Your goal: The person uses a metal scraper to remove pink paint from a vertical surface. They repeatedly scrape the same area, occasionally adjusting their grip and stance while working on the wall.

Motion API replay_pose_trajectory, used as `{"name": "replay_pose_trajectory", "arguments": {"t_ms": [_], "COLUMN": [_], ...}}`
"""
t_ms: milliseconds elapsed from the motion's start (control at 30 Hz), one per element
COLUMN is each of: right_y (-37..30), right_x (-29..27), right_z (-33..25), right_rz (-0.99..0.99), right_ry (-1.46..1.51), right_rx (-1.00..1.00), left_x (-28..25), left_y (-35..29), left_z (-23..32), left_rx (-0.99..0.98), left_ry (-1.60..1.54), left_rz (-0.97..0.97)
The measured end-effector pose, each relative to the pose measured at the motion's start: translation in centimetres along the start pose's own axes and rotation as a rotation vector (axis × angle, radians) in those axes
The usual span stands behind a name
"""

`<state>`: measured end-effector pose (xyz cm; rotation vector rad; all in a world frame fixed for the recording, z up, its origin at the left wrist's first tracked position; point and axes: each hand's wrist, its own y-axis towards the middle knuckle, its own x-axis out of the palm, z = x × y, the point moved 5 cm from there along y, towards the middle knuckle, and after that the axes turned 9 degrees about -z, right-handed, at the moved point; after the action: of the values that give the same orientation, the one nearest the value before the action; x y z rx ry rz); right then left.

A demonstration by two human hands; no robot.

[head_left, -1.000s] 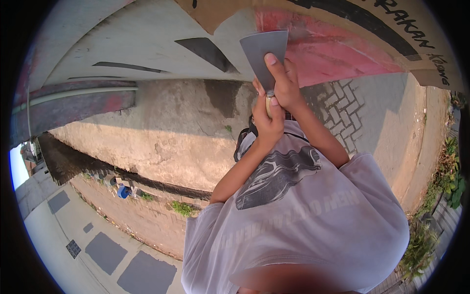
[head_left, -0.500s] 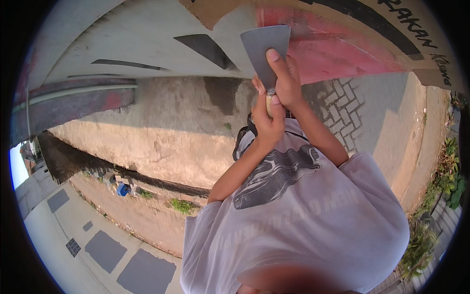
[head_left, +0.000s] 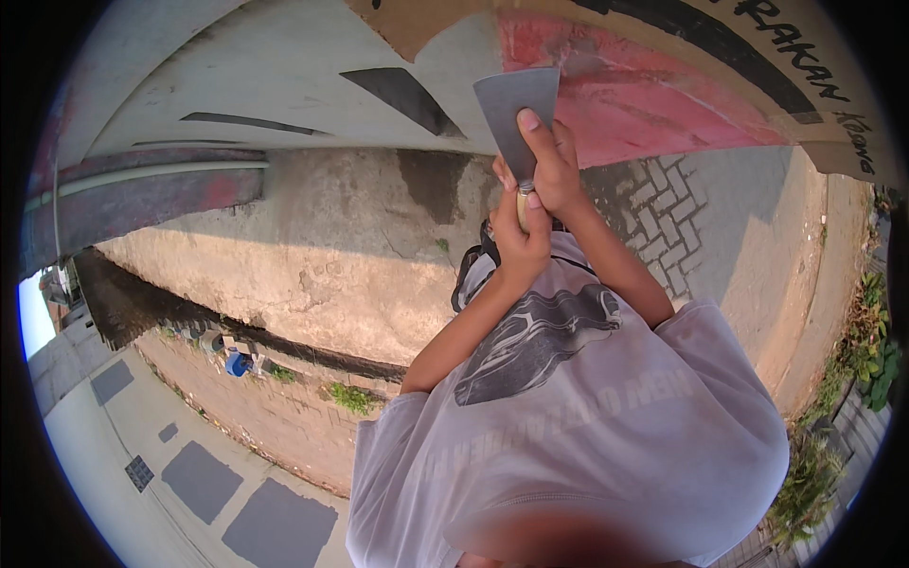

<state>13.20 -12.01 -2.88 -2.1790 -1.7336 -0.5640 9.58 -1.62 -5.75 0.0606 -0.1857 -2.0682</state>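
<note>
A putty knife (head_left: 507, 114) with a wide grey metal blade and a pale wooden handle is in both my hands, blade pointing away from me. My left hand (head_left: 521, 241) is wrapped round the handle. Higher up, my right hand (head_left: 557, 175) grips the lower blade near the handle, its thumb lying flat on the blade's face. The fingers behind the blade are partly hidden. Beyond the blade's tip is a wall, painted pink-red (head_left: 644, 104) on the right and whitish (head_left: 284, 85) on the left; I cannot tell whether the blade touches it.
A brown cardboard sign (head_left: 757, 57) with dark lettering hangs at the top right. Below the wall runs a concrete strip (head_left: 312, 275), with paving blocks (head_left: 668, 213) to the right. A pipe (head_left: 151, 175) lies along the left wall. Plants (head_left: 866, 350) grow at the far right.
The putty knife has dropped slightly toward me, and its blade edge sits a little lower in view. Both hands keep their hold on it.
</note>
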Motion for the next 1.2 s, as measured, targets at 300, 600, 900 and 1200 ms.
{"name": "replay_pose_trajectory", "arguments": {"t_ms": [300, 600, 900, 1200], "right_y": [0.2, 0.6, -0.2, -0.1], "right_x": [-0.4, 0.7, 0.9, -0.1], "right_z": [-0.5, -2.8, -1.8, -1.4], "right_rz": [-0.031, -0.049, -0.046, -0.031], "right_ry": [-0.095, -0.174, -0.032, -0.178], "right_rx": [-0.087, -0.07, -0.064, -0.068], "left_x": [0.7, 1.4, 1.3, 1.6], "left_y": [0.0, 1.2, 0.0, 0.0], "left_z": [-0.8, 1.0, 0.5, -1.0], "left_rx": [0.046, 0.038, 0.021, 0.005], "left_ry": [-0.026, -0.073, -0.061, -0.173], "left_rz": [0.026, 0.028, 0.0, 0.027]}}
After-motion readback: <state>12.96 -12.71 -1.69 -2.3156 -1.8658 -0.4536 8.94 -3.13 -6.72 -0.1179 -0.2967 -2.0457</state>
